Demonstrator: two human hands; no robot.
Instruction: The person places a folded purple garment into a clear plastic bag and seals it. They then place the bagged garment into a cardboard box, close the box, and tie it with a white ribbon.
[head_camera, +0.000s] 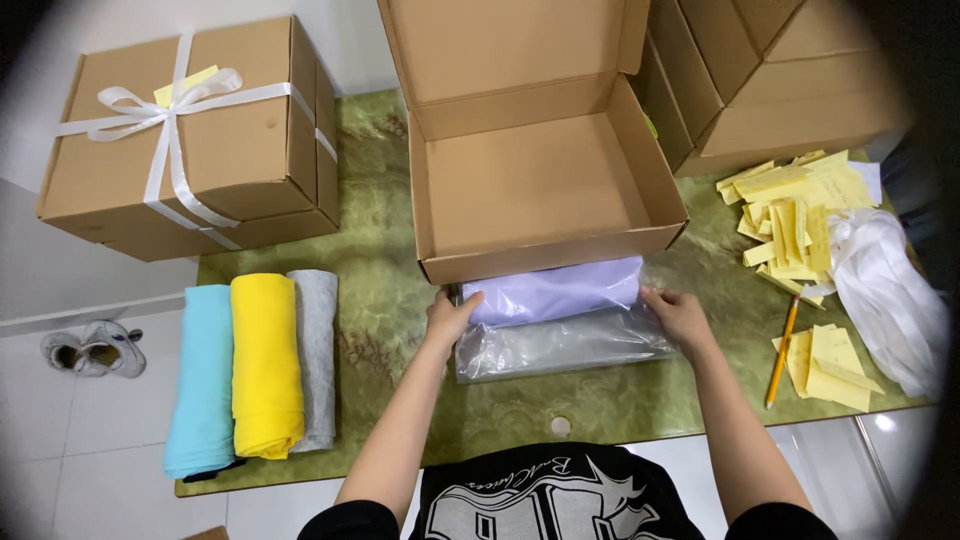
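While a ribboned box (190, 140) and rolled blue, yellow and grey cloths (265, 370) sit at your far left, your left hand (450, 318) grips one end of the lilac folded garment (555, 290) in its clear bag (560, 345), just before the open carton (545, 190). Your right hand (680, 315) grips the other end; yellow slips (795, 215) lie beyond.

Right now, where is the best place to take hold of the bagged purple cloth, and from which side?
Probably the two short ends of the bagged purple cloth, from left and right together, where the left hand and right hand already sit: it is long, soft and would sag.
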